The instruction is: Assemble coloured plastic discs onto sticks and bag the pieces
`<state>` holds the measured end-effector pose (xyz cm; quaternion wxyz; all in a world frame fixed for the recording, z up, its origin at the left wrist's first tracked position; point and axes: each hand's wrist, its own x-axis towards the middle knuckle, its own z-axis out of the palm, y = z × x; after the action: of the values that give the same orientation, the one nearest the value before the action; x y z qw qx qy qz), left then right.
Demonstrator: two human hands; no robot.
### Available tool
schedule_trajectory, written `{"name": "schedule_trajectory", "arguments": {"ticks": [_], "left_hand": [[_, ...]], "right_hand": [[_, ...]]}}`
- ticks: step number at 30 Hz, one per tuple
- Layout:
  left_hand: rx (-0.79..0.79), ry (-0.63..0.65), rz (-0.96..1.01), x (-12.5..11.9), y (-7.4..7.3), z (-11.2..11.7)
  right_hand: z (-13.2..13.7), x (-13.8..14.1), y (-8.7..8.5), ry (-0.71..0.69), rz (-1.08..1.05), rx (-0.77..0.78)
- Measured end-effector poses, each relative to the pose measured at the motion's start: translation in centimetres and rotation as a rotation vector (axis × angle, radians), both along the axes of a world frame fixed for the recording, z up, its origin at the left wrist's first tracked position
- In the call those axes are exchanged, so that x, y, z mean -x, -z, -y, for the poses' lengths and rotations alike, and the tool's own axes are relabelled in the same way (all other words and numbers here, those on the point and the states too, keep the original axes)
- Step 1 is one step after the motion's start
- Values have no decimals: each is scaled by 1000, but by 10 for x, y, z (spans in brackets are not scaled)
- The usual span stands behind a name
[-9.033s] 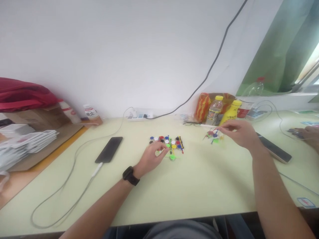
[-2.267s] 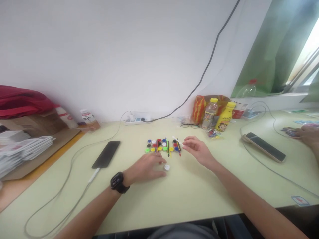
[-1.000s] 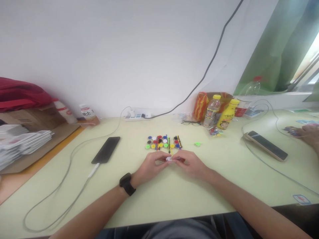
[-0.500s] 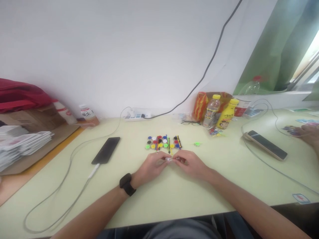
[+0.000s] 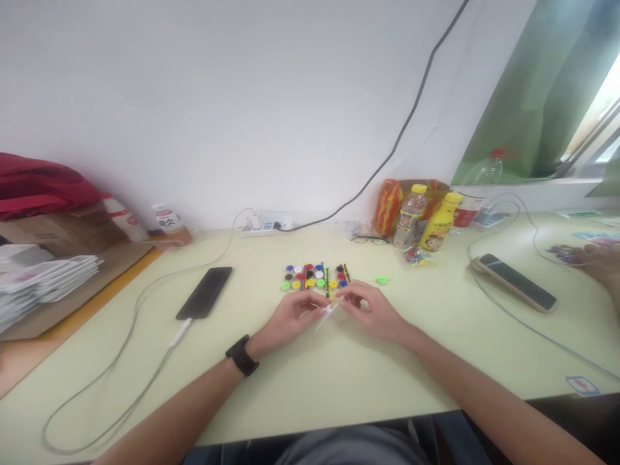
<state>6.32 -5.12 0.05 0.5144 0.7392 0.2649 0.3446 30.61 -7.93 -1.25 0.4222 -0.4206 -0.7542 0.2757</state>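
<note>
Over the middle of the table, a thin white stick with a small white piece at its middle (image 5: pixel 329 309) slants between my two hands. My left hand (image 5: pixel 296 318) pinches it near the middle piece. The upper end is between the closed fingertips of my right hand (image 5: pixel 368 309). Just beyond my hands lie rows of small round coloured pieces (image 5: pixel 311 283), in blue, white, red, black, green and yellow. Thin coloured sticks (image 5: pixel 327 281) lie across them. To the right rests a bright green piece (image 5: pixel 382 280).
At left are a black phone (image 5: pixel 205 292) on a cable and stacked white trays (image 5: pixel 62 279). Bottles (image 5: pixel 440 223) and glasses (image 5: pixel 369 239) stand or lie at the back. A phone-like device (image 5: pixel 517 283) lies right, near another person's hand (image 5: pixel 598 256).
The white stick has turned from roughly level to a slant, its lower end toward me. My right hand has risen slightly; my left has shifted a little left.
</note>
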Motion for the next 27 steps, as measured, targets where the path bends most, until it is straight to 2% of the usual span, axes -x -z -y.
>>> {"name": "schedule_trajectory", "arguments": {"ticks": [5,10,17,21,23,27], "left_hand": [[104,-60,69,1,8,-6],[149,-65,90,0,7,-5],[160,-73,95,2,7,-5],[144,-80,99,2,9,-6],[141,-84,99,1,9,-6],[135,-86,88,0,9,-6]], "right_hand": [[4,0,0,86,-40,-98],[8,4,6,-48,-102,25],[11,12,9,-49,-285,154],[6,3,4,-331,-284,360],[4,0,1,-390,-335,393],[5,3,-4,-259,-347,393]]}}
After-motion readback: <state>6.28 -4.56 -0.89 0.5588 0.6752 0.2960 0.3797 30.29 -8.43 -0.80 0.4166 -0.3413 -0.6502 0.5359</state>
